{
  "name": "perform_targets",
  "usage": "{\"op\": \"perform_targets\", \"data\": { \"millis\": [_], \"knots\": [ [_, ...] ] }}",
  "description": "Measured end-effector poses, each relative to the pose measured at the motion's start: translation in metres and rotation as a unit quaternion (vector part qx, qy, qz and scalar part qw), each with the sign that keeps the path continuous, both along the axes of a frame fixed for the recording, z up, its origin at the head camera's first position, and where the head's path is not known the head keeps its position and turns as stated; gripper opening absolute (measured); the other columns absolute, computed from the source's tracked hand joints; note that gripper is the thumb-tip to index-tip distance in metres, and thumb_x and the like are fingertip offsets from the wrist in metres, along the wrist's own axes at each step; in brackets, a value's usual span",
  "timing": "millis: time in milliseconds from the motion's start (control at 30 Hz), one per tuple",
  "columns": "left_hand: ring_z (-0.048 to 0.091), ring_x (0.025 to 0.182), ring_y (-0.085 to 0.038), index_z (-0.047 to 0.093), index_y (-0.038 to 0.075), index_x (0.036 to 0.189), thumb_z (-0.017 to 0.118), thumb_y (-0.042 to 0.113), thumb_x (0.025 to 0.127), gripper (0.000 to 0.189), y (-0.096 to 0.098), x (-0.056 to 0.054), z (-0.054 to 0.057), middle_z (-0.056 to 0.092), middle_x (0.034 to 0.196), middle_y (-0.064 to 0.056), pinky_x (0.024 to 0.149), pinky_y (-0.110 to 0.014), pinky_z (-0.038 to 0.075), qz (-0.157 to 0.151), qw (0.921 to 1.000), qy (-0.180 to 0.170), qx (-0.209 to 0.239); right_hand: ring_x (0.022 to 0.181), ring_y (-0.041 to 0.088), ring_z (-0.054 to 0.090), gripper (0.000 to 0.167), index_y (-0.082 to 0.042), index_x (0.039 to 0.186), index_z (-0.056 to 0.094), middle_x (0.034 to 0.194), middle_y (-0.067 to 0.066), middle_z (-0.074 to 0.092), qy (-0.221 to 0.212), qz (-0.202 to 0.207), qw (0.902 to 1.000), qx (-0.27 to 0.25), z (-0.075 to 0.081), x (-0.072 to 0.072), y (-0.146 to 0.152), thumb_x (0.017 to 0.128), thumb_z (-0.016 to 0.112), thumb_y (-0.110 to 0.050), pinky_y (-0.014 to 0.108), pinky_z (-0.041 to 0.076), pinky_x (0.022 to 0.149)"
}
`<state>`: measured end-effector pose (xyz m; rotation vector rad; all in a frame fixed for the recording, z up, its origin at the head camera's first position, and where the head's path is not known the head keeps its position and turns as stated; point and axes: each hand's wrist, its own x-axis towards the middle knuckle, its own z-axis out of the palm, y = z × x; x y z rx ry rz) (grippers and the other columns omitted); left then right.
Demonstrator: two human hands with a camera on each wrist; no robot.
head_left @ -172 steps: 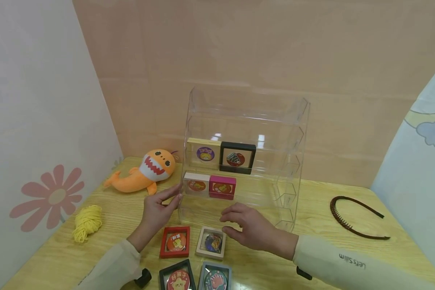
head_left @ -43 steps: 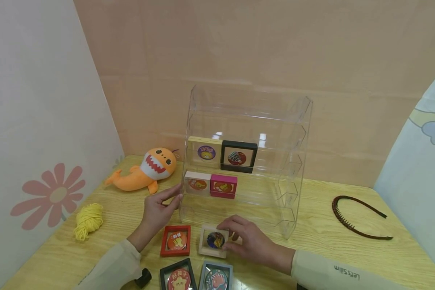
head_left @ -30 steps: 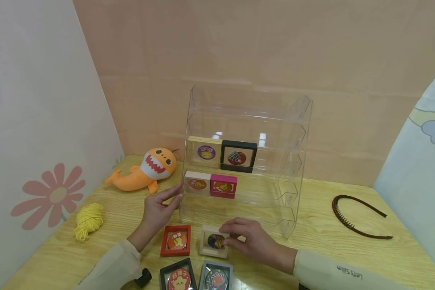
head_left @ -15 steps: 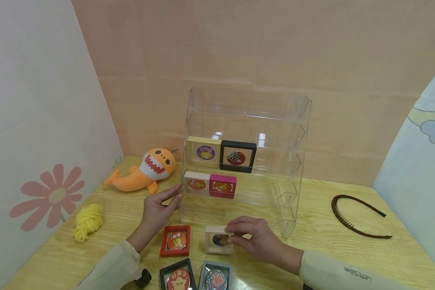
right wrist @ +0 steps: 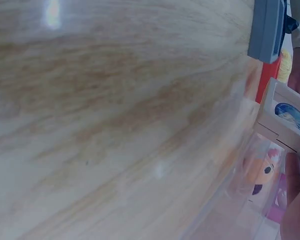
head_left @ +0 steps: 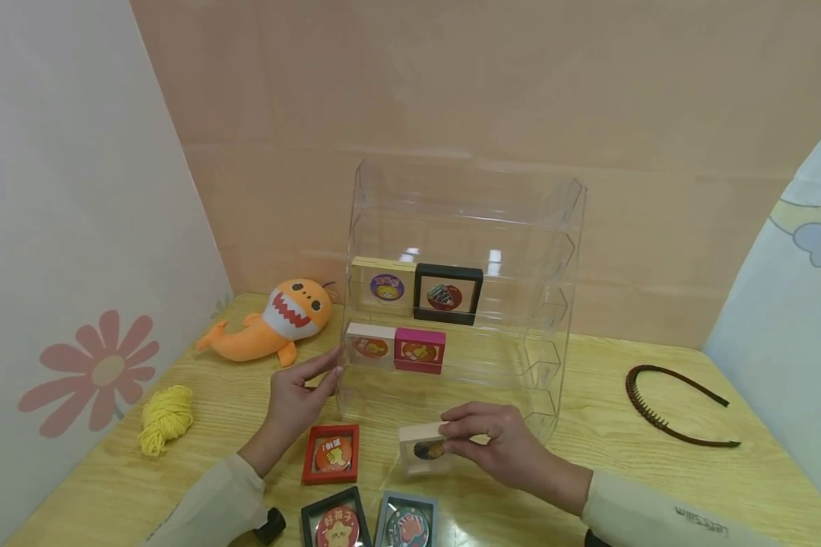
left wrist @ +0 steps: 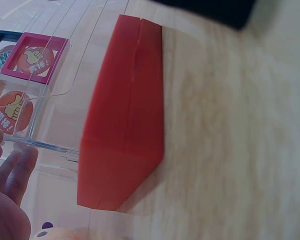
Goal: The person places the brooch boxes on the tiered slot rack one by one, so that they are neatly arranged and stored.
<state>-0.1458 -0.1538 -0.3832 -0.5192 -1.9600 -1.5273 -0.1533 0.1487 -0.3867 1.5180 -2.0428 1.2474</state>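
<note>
**Holding a pale beige square frame with a dark round badge [head_left: 422,453] low in front of a clear tiered acrylic rack [head_left: 506,315]**

The beige frame lies just left of the right hand [head_left: 502,448], whose thumb and fingers pinch it by its right side. Near square, it shows no marked long axis; it stands tipped up, face toward the head camera. Whether its lower edge touches the tabletop [head_left: 602,380] I cannot tell. The rack's lowest tier rises just behind it, and the right hand is the nearer one. The left hand [head_left: 299,391] grips the rack's left edge between thumb and fingers.

In the rack, a cream-yellow frame [head_left: 383,287] and a black-rimmed frame [head_left: 448,295] sit side by side above a whitish frame [head_left: 371,346] and a magenta frame [head_left: 420,351]; to their right, both tiers are bare. A red square frame [head_left: 331,454], a dark square frame [head_left: 337,524] and a grey-blue square frame [head_left: 407,524] lie flat on the pale wood-grain surface.

An orange plush shark [head_left: 274,325] and a yellow yarn bundle [head_left: 166,419] lie left, a brown toothed headband [head_left: 639,409] right; a peach backdrop [head_left: 520,99] hangs behind.
</note>
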Motion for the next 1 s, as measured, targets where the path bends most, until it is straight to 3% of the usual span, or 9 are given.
{"op": "perform_targets", "data": {
  "millis": [233, 433, 733, 1000],
  "knots": [
    [0.064, 0.084, -0.043, 0.063, -0.017, 0.108, 0.063, -0.019, 0.081, 0.027, 0.0, 0.0, -0.001, 0.063, 0.104, -0.029, 0.055, -0.03, 0.057, -0.001, 1.0, 0.006, 0.0, 0.082, 0.02, 0.068, 0.023, -0.003, 0.09, 0.075, 0.095, 0.012, 0.07, -0.014, -0.017, 0.9998, -0.002, 0.012, 0.001, 0.01, 0.07, 0.079, 0.008, 0.021, 0.057, 0.066],
    [0.064, 0.083, -0.042, 0.063, -0.018, 0.108, 0.063, -0.02, 0.08, 0.028, 0.0, 0.0, -0.001, 0.063, 0.103, -0.03, 0.055, -0.03, 0.057, -0.001, 1.0, 0.007, -0.002, 0.082, 0.018, 0.068, 0.022, -0.003, 0.091, 0.075, 0.097, 0.013, 0.069, -0.058, -0.028, 0.9979, -0.007, 0.018, 0.002, 0.02, 0.072, 0.077, 0.008, 0.024, 0.058, 0.065],
    [0.064, 0.082, -0.042, 0.063, -0.017, 0.108, 0.063, -0.02, 0.08, 0.028, 0.0, 0.001, -0.001, 0.063, 0.103, -0.029, 0.054, -0.029, 0.057, 0.0, 0.9999, 0.011, -0.004, 0.081, 0.021, 0.068, 0.027, 0.001, 0.091, 0.074, 0.095, 0.014, 0.069, -0.018, -0.031, 0.9992, -0.018, 0.02, -0.006, 0.031, 0.068, 0.077, 0.014, 0.023, 0.058, 0.065],
    [0.065, 0.082, -0.04, 0.063, -0.018, 0.108, 0.063, -0.02, 0.08, 0.028, 0.0, 0.001, -0.001, 0.063, 0.102, -0.03, 0.054, -0.03, 0.057, -0.001, 0.9999, 0.015, -0.005, 0.084, 0.021, 0.068, 0.029, -0.001, 0.09, 0.075, 0.094, 0.011, 0.07, 0.012, -0.059, 0.9981, -0.014, 0.025, -0.009, 0.038, 0.065, 0.078, 0.014, 0.02, 0.057, 0.068]
  ]
}}
